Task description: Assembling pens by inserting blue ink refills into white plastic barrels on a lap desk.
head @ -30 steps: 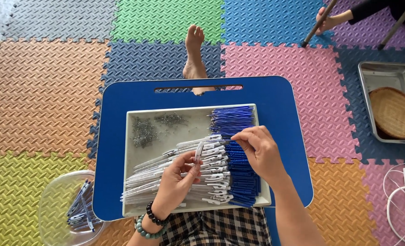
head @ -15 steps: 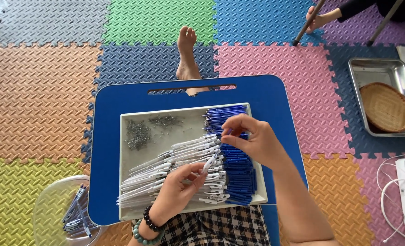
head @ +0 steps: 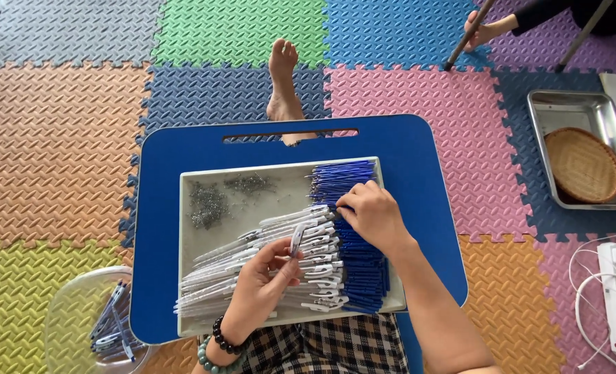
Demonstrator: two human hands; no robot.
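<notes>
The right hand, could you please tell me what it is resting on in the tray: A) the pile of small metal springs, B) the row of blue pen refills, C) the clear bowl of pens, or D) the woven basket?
B: the right hand lies on the row of blue pen refills at the right side of the grey tray, apart from the springs.

Tray (head: 204,312) on lap table (head: 419,159); springs (head: 207,204) rear-left, pen barrels (head: 252,266) front, refills (head: 353,256) right.
</notes>
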